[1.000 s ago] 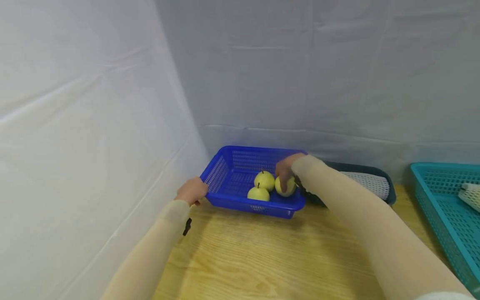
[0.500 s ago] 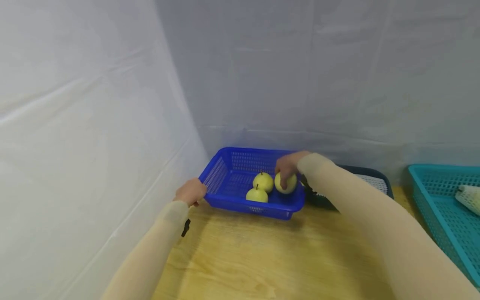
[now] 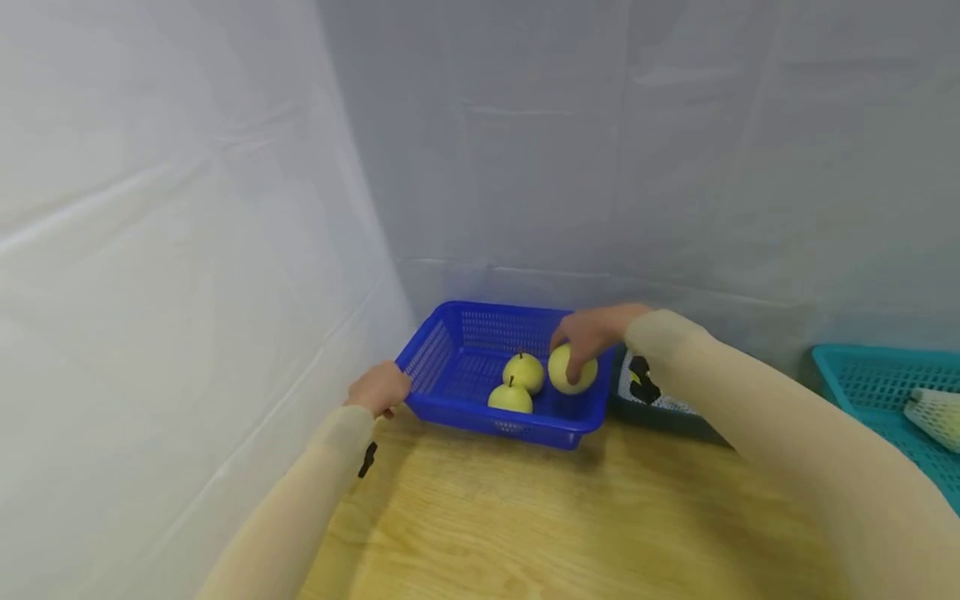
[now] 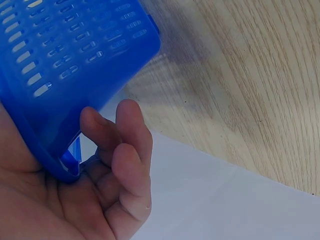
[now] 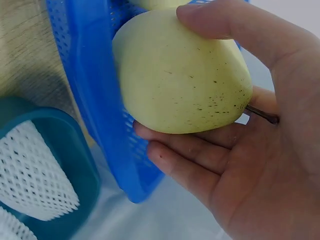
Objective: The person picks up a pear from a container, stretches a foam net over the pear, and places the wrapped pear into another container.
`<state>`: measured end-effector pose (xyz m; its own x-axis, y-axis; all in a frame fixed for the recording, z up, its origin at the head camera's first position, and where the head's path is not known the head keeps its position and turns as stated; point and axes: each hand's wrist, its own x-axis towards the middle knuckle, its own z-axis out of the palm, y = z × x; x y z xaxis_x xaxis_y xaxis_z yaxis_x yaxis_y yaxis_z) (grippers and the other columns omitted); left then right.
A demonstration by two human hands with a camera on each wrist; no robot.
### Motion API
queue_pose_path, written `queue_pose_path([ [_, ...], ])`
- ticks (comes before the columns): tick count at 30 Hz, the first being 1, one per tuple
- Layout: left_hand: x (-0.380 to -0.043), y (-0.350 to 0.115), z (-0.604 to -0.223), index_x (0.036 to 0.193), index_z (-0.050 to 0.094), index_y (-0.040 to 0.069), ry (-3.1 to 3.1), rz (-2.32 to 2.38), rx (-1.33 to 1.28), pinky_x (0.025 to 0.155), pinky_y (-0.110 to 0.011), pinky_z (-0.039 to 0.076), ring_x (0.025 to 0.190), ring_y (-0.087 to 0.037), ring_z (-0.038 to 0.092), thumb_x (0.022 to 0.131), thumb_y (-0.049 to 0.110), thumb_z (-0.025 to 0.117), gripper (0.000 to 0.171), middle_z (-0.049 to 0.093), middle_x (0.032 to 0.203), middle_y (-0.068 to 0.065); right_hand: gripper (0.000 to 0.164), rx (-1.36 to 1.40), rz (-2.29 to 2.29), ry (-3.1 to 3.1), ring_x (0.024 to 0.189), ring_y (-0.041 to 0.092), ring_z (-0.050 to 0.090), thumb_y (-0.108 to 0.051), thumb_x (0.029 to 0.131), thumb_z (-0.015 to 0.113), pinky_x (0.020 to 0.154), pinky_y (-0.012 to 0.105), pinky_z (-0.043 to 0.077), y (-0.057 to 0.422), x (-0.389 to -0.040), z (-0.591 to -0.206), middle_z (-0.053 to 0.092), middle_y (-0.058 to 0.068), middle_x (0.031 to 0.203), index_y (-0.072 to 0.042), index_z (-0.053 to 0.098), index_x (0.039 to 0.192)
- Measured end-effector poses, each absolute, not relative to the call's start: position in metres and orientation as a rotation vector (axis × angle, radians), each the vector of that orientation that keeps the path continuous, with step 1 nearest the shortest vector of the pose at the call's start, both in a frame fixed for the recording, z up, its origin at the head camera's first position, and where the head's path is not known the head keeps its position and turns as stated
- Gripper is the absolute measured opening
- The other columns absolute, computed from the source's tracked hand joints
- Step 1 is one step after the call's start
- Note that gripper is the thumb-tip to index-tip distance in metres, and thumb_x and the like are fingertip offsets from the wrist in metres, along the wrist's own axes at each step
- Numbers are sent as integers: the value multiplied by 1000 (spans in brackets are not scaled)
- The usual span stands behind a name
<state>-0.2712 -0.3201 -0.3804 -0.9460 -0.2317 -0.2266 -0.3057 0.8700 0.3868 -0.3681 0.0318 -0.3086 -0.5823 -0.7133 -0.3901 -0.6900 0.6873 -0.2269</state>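
Now the right hand (image 3: pixel 590 332) grasps a pear (image 5: pixel 175 80) at the end of the blue basket (image 3: pixel 459 414), two other pears (image 3: pixel 522 375) left of that grip; the left hand (image 3: pixel 378 387) holds the opposite rim, probably for steadiness.

Head view: R hand (image 3: pixel 596 331) hides upper part of the held pear (image 5: pixel 182 82); R sleeve (image 3: pixel 750 404) hides much of dark-green basket (image 3: pixel 667 419). Teal basket (image 3: pixel 885 367), btw 3 & 4 o'clock, is cut by edge, also netted item (image 3: pixel 936 418) in it. Black thing (image 3: pixel 643 383) near R wrist: too small to tell. R-wrist view: 2nd pear (image 5: pixel 157 4), 12 o'clock, mostly cut. L-wrist view: blue basket (image 4: pixel 100 70) cut at 10 o'clock.
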Motion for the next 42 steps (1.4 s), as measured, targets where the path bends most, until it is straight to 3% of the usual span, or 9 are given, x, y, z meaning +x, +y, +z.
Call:
queue_pose_path([
  [11,-279,-311,-383,80,50,12,2876,602,-359,51,-32,52,66,-26,71,100,17,40,24,62,78,-9,65,-1123,-51,2470,103,20,58,-36,76,80,83,38,51,73,-324,-266,63,1,124,-25,61,137],
  [19,-285,-311,-382,77,48,13,2885,580,-315,49,-31,49,67,-26,72,102,21,39,28,60,74,-7,60,-1152,-51,2426,98,18,55,-30,73,80,75,37,51,106,-284,-258,62,-2,116,-27,63,131],
  [28,-281,-322,-376,79,51,11,2883,604,-338,55,-35,52,69,-26,72,101,22,39,27,62,76,-9,58,-1032,-89,2388,94,17,55,-21,75,81,75,41,49,125,-260,-275,61,-7,111,-26,62,130],
  [37,-278,-328,-375,76,52,12,2891,576,-355,53,-34,51,77,-31,74,100,24,39,30,71,87,-18,52,-994,-99,2424,85,13,57,-21,69,83,71,37,50,139,-249,-304,61,-13,97,-29,67,118],
  [42,-276,-332,-376,78,57,10,2904,623,-345,50,-32,49,71,-29,71,97,23,42,28,72,87,-18,50,-983,-120,2414,85,12,56,-22,68,83,71,36,50,144,-243,-319,61,-14,96,-31,66,113],
])
